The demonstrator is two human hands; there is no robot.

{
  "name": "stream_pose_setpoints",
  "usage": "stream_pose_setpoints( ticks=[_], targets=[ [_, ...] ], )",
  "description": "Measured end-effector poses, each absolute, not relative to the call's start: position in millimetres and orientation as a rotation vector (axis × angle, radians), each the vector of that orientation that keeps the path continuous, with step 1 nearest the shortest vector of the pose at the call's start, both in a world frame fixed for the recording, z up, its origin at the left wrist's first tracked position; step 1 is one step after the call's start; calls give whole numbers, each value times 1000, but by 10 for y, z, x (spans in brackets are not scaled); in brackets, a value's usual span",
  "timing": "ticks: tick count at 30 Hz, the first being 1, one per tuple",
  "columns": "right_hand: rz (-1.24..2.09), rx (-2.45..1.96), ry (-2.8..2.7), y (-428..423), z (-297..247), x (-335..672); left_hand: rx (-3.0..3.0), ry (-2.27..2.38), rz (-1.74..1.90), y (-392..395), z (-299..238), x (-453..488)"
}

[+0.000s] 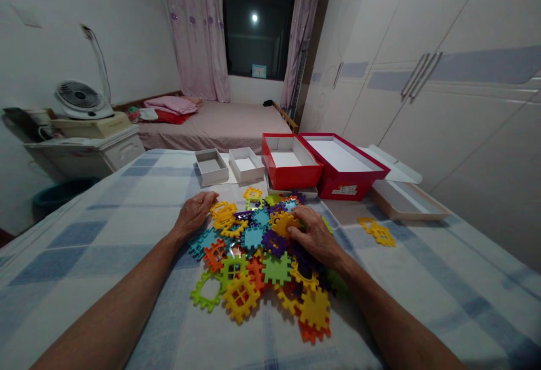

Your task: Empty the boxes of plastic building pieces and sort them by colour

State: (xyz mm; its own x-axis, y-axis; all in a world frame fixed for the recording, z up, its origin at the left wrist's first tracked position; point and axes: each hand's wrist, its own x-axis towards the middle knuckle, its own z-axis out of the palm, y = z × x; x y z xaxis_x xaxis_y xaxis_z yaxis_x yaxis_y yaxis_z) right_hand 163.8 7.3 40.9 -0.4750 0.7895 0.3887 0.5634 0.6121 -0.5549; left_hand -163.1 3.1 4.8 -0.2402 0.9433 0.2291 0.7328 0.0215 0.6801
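A pile of coloured plastic interlocking building pieces (pixel 253 237) lies on the checked cloth between my two hands. The pieces have notched edges; some are solid, others are window-like frames. My left hand (pixel 195 213) rests on the cloth at the pile's left edge, its fingers stretched forward beside several yellow frame pieces (pixel 224 215), with nothing visible in it. On the other side, my right hand (pixel 316 233) reaches over the pile and has a yellow building piece (pixel 282 223) between thumb and fingers. Part of the pile is hidden beneath this hand.
Behind the pile stand a grey box (pixel 211 168), a white box (pixel 246 166), a red box (pixel 291 170) and a dark red box (pixel 344 173). A shallow open box (pixel 408 201) lies at right, near loose yellow pieces (pixel 378 232). Beyond are a bed (pixel 236 119) and wardrobe (pixel 465 105).
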Motion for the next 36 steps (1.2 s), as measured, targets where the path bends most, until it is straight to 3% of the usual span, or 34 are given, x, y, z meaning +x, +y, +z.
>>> stream_pose_setpoints(
  ticks=[7,16,22,26,31,36],
  targets=[
    [957,-1103,-1749,171,654,1887,1725,2037,1026,28,72,-1614],
    [457,-1737,-1730,527,565,3236,1766,2038,986,51,36,-1663],
    [304,-1854,-1716,502,361,3540,1763,2056,990,43,67,-1638],
    [-5,-1770,-1779,500,457,3322,1763,2046,988,36,62,-1631],
    [314,-1374,-2102,476,738,2415,1749,2027,1024,42,47,-1631],
    [314,-1044,-2476,566,756,1273,1739,2021,1053,30,72,-1604]
  ],
)
